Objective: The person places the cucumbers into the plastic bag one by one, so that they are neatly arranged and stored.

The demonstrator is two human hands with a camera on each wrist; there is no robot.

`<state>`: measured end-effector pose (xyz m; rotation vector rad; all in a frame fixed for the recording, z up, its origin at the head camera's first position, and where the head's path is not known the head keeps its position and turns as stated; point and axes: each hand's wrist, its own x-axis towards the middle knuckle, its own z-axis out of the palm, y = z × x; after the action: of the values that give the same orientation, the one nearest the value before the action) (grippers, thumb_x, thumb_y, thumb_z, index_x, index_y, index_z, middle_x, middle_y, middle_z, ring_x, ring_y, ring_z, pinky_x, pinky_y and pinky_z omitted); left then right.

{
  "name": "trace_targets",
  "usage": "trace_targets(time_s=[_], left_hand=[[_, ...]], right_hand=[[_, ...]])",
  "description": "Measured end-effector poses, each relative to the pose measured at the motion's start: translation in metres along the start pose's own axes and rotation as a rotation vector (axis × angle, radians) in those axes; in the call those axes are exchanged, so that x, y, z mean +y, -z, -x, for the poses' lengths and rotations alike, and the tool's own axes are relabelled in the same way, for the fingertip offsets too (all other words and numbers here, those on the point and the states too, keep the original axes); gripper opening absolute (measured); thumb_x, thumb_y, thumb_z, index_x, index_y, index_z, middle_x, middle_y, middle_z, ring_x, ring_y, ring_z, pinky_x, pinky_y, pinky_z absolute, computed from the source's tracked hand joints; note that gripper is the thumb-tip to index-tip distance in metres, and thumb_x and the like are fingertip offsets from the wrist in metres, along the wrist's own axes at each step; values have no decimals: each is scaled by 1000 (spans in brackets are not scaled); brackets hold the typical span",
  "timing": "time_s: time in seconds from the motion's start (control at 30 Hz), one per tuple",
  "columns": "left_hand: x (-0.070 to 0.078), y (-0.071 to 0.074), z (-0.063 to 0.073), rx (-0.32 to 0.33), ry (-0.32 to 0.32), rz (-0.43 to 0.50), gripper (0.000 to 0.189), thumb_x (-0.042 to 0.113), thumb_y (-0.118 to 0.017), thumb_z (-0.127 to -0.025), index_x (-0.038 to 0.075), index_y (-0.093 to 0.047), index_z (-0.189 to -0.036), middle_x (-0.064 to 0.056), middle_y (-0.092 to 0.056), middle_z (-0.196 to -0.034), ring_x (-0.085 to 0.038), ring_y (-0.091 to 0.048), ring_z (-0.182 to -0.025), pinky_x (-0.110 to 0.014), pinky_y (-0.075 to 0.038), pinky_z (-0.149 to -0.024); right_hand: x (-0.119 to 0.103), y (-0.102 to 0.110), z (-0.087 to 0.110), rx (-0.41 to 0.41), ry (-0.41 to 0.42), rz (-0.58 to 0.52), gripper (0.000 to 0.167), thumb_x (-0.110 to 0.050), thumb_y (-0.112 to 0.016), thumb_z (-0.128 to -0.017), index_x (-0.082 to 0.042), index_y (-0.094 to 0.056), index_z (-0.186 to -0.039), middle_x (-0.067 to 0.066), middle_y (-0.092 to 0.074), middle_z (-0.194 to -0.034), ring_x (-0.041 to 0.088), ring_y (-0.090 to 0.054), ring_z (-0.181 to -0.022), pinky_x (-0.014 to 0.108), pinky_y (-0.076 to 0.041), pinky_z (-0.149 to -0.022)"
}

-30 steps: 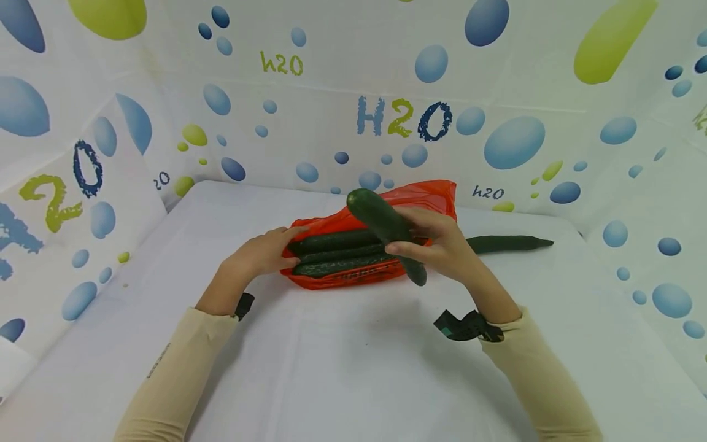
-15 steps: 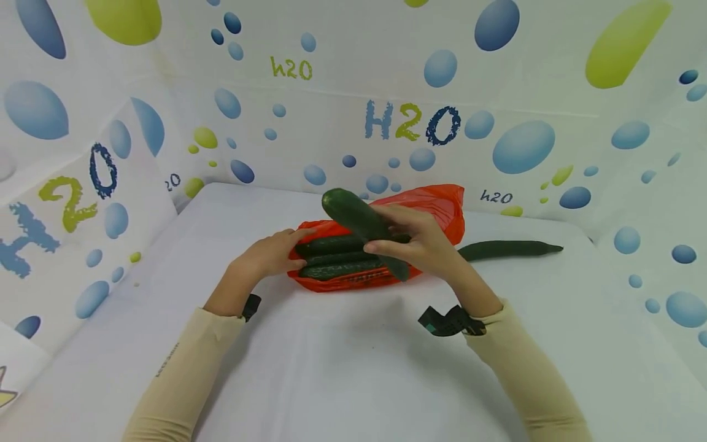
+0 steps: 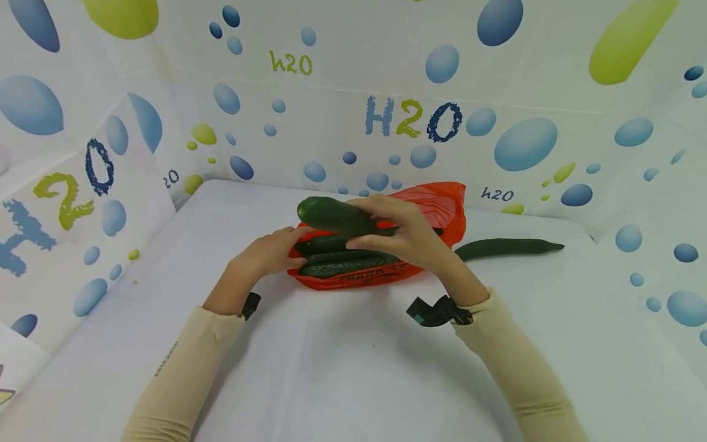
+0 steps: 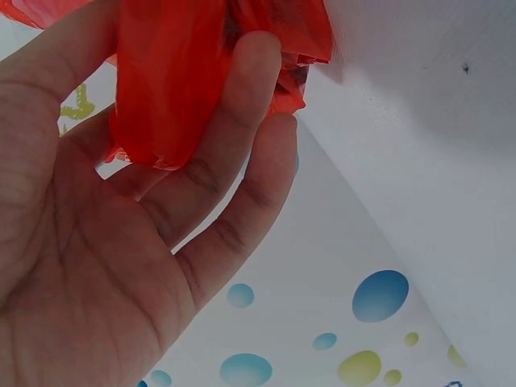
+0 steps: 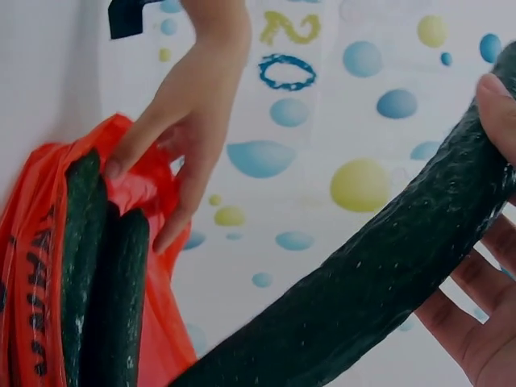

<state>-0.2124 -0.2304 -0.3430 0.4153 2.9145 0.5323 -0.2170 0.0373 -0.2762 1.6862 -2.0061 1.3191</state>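
Observation:
My right hand (image 3: 409,228) grips a thick dark green cucumber (image 3: 331,216) round its middle. It holds it nearly level above a red plastic bag (image 3: 444,205) that lies on its side. Several cucumbers (image 3: 350,268) rest inside, side by side at the open mouth. At the bag's left end, my left hand (image 3: 265,252) holds the plastic, thumb at the near edge and fingers at the far edge. In the left wrist view its fingers (image 4: 254,181) bend round the red film. The right wrist view shows the held cucumber (image 5: 363,274) running diagonally, with the bagged cucumbers (image 5: 117,290) on the left.
Another cucumber (image 3: 510,247) lies on the white table (image 3: 342,368) right of the bag, its left end hidden behind the right forearm. A white sheet with blue and green spots (image 3: 342,110) stands behind the table and along the sides.
My right hand has moved left with the cucumber, which has turned from a steep slant to nearly level over the bag. The left hand stays at the bag's left end.

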Motion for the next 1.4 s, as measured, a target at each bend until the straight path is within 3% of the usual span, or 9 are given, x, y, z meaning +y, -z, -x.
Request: trace_targets(time_s=[0.13, 0.2, 0.33, 0.57, 0.8, 0.97, 1.17, 1.3, 1.4], left_hand=[[-1, 0, 0, 24, -23, -11, 60, 21, -67, -93, 2, -43, -144, -22, -51, -138, -38, -49, -125, -58, -40, -104], [-2, -1, 0, 31, -26, -12, 57, 22, -68, -92, 1, -47, -141, -20, -54, -134, -37, -52, -122, -56, -42, -103], [-2, -1, 1, 27, -21, -20, 54, 23, -67, -92, 1, -50, -138, -19, -56, -128, -36, -54, -117, -56, -45, -99], [-1, 0, 1, -3, 13, 4, 68, 23, -66, -93, 9, -33, -151, -22, -46, -142, -39, -46, -127, -59, -41, -103], [-2, 0, 1, -15, 31, 16, 69, 23, -65, -94, 13, -31, -153, -23, -38, -149, -41, -41, -132, -62, -38, -103], [-1, 0, 1, -17, 25, 21, 68, 22, -64, -94, 12, -31, -153, -24, -37, -150, -41, -41, -132, -61, -38, -104], [-1, 0, 2, -18, 32, 21, 67, 23, -64, -94, 12, -32, -153, -23, -38, -149, -41, -42, -132, -61, -38, -104], [-2, 0, 2, -15, 30, 21, 67, 24, -63, -94, 12, -32, -153, -23, -40, -148, -41, -43, -131, -61, -37, -105], [-1, 0, 3, -9, 28, 17, 68, 24, -63, -94, 12, -32, -153, -23, -39, -148, -41, -43, -130, -61, -38, -105]], right_hand=[[6, -2, -1, -31, -25, 23, 50, -1, -81, -76, 3, -64, -122, 13, -67, -116, 20, -59, -104, 33, -54, -86], [10, -4, 1, -45, -65, 38, 51, 1, -81, -75, 2, -64, -123, 13, -67, -117, 21, -59, -108, 34, -54, -87], [21, -7, 8, -75, -151, 87, 51, -4, -81, -77, 0, -64, -125, 13, -66, -118, 22, -59, -110, 33, -54, -90], [39, -9, 16, -120, -225, 162, 53, -10, -81, -78, -4, -64, -127, 12, -66, -115, 23, -61, -106, 36, -55, -90], [56, -12, 24, -146, -359, 270, 53, -17, -81, -79, -9, -64, -129, 10, -67, -115, 24, -60, -109, 40, -53, -93], [70, -18, 29, -153, -440, 268, 51, -19, -82, -79, -12, -66, -127, 8, -67, -119, 23, -60, -111, 40, -53, -93], [84, -30, 35, -147, -469, 233, 44, -18, -82, -79, -11, -66, -120, 5, -66, -121, 23, -57, -117, 43, -48, -101], [87, -38, 39, -155, -468, 257, 42, -16, -81, -80, -10, -67, -118, 7, -65, -121, 24, -56, -116, 44, -47, -101], [87, -41, 39, -150, -488, 300, 43, -18, -81, -79, -12, -68, -120, 9, -62, -120, 26, -54, -115, 48, -40, -105]])
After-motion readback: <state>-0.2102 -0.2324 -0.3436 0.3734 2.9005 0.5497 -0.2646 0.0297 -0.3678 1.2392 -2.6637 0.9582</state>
